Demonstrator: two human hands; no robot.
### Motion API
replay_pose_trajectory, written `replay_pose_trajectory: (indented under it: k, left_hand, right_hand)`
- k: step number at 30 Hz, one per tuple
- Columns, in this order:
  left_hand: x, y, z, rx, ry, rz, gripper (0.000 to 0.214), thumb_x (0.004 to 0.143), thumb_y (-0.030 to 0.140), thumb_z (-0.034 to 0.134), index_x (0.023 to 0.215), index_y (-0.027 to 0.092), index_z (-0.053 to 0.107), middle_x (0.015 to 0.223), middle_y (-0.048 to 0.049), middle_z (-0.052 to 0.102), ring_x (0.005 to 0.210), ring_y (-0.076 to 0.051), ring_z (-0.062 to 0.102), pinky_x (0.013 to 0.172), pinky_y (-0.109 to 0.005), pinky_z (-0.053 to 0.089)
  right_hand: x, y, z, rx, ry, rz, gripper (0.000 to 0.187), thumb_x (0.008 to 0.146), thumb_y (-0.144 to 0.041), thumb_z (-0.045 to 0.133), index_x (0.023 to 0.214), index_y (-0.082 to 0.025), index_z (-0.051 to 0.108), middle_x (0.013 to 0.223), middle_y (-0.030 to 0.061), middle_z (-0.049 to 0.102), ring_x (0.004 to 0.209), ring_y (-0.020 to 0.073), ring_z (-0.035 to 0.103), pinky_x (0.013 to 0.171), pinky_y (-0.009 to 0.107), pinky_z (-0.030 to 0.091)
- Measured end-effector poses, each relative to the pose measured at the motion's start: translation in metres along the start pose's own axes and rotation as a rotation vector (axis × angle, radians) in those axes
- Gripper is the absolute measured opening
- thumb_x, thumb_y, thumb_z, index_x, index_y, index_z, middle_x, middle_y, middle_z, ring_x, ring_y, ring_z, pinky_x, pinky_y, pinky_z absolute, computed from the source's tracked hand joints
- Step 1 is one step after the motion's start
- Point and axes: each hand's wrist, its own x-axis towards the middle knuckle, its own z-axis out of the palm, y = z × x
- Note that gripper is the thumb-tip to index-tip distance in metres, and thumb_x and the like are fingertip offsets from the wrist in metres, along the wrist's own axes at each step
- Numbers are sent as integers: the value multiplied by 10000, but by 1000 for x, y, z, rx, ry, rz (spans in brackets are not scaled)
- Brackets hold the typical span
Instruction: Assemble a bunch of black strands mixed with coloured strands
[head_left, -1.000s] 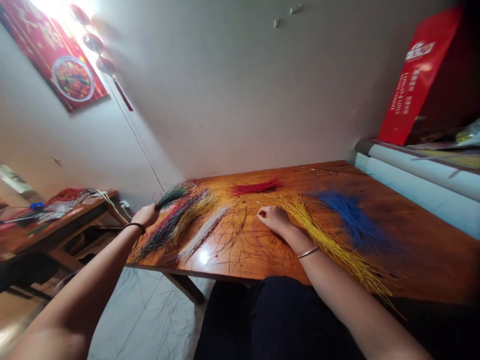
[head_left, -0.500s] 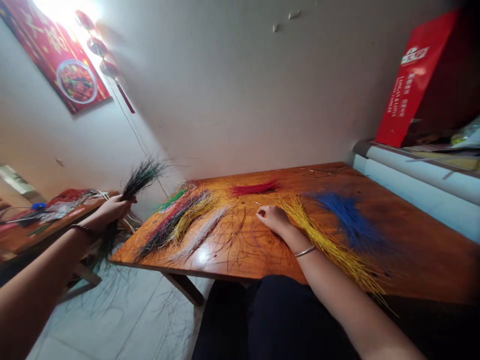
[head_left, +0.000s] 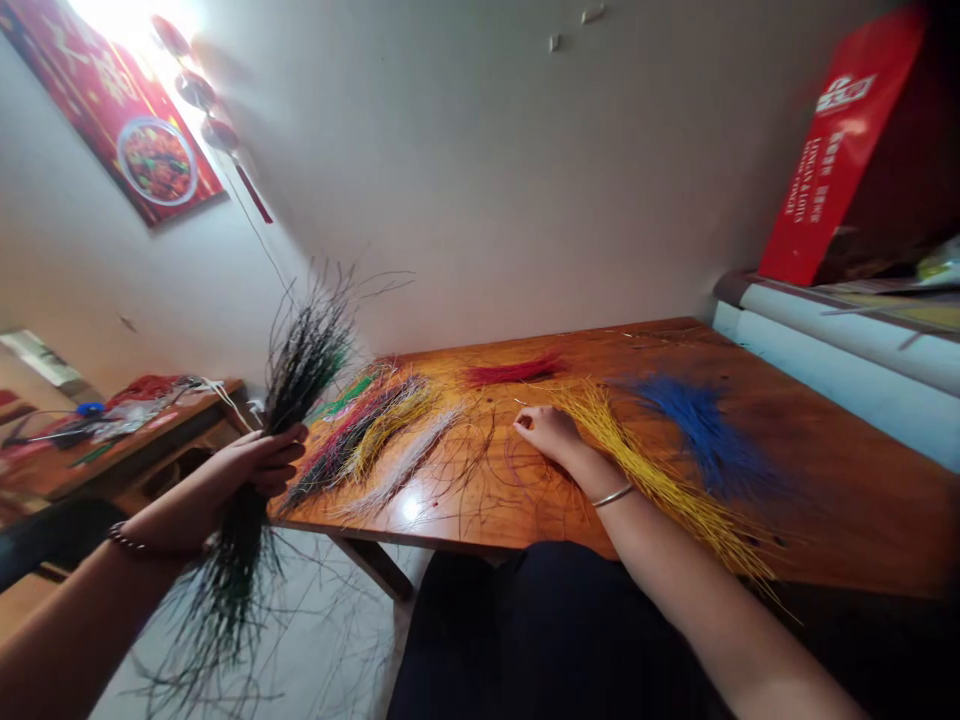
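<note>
My left hand point(head_left: 259, 462), off the table's left end, is wrapped round the middle of a bundle of black and dark green wire-like strands point(head_left: 301, 362). Its ends fan out above and below the fist. Over the wooden table point(head_left: 847, 500), my right hand point(head_left: 546, 432) is pinched closed, and a tiny thin shiny piece point(head_left: 520, 402) shows just past the fingertips; its kind is unclear. Beside that wrist lies a long bundle of yellow strands point(head_left: 637, 455). Loose dark strands point(head_left: 480, 475) are scattered to the hand's left.
Red strands point(head_left: 517, 370) lie at the back and blue strands point(head_left: 701, 425) on the right. Yellow point(head_left: 390, 425), whitish point(head_left: 412, 455) and green strands point(head_left: 358, 388) lie on the left. A red box point(head_left: 832, 160) stands at the right; a cluttered side table point(head_left: 112, 450) is at far left.
My left hand has come nearer and to the right with the dark bundle, which now stands more upright. My right hand keeps its pinch in nearly the same spot.
</note>
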Motion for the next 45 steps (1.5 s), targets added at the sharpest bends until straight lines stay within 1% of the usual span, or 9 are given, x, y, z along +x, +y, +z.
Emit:
replay_pose_trajectory:
  k: [7, 14, 19, 26, 31, 35, 40, 42, 45]
  left_hand:
    - [41, -28, 75, -179, -329, -48, 250, 801, 235, 615, 711, 161, 394, 558, 76, 268, 389, -8, 294, 345, -123, 186]
    - [128, -57, 149, -412, -668, -163, 108, 849, 201, 540, 803, 161, 451, 524, 86, 241, 340, -8, 270, 327, -102, 209]
    - [177, -87, 188, -486, -776, -214, 114, 859, 222, 528, 802, 162, 450, 496, 93, 223, 328, -15, 259, 329, -103, 196]
    - [199, -111, 192, -502, -787, -256, 224, 841, 242, 556, 708, 168, 392, 495, 90, 237, 346, -24, 278, 335, -124, 213]
    - [198, -114, 190, -513, -843, -256, 272, 831, 251, 567, 663, 166, 371, 494, 86, 250, 345, -21, 275, 334, -135, 215]
    - [199, -119, 190, -499, -876, -265, 306, 836, 309, 553, 641, 169, 363, 488, 83, 244, 355, -28, 288, 334, -143, 203]
    - [198, -118, 191, -517, -832, -253, 220, 813, 259, 579, 679, 162, 433, 498, 72, 311, 356, -29, 294, 332, -153, 212]
    - [196, -115, 190, -517, -819, -261, 196, 811, 241, 574, 672, 175, 452, 491, 60, 334, 357, -41, 311, 333, -167, 224]
    - [194, -110, 186, -564, -802, -239, 191, 822, 222, 554, 659, 189, 459, 475, 51, 342, 353, -53, 327, 332, -182, 231]
  right_hand:
    - [6, -2, 4, 280, 30, 8, 166, 764, -339, 597, 792, -213, 700, 808, 25, 708, 738, 142, 639, 644, 223, 438]
    - [15, -1, -5, 1147, -249, 208, 468, 780, -581, 509, 908, -162, 672, 815, 52, 662, 459, 43, 493, 404, 163, 304]
    - [13, -3, -16, 1310, -134, 237, 524, 702, -630, 581, 905, -154, 662, 776, 26, 611, 473, 21, 462, 413, 142, 291]
    - [18, -2, -7, 1133, 19, 242, 537, 680, -601, 609, 979, -156, 588, 732, 11, 598, 443, 38, 459, 388, 154, 320]
    - [14, -10, -13, 902, 412, 182, 463, 667, -530, 643, 976, -199, 547, 910, 31, 602, 508, 70, 506, 417, 193, 397]
    - [11, -11, -15, 758, 194, 63, 377, 728, -527, 581, 712, -156, 644, 659, 20, 595, 513, 100, 497, 459, 216, 377]
    - [10, -13, -6, 831, 0, 77, 365, 668, -510, 650, 716, -148, 663, 554, -10, 545, 456, 75, 407, 429, 211, 315]
    - [8, -18, -19, 934, 17, 97, 342, 658, -497, 663, 662, -158, 620, 516, -32, 486, 435, 61, 357, 413, 207, 287]
    - [-2, -28, -68, 1092, 198, 73, 302, 670, -477, 649, 658, -188, 562, 600, -24, 518, 446, 51, 340, 412, 207, 267]
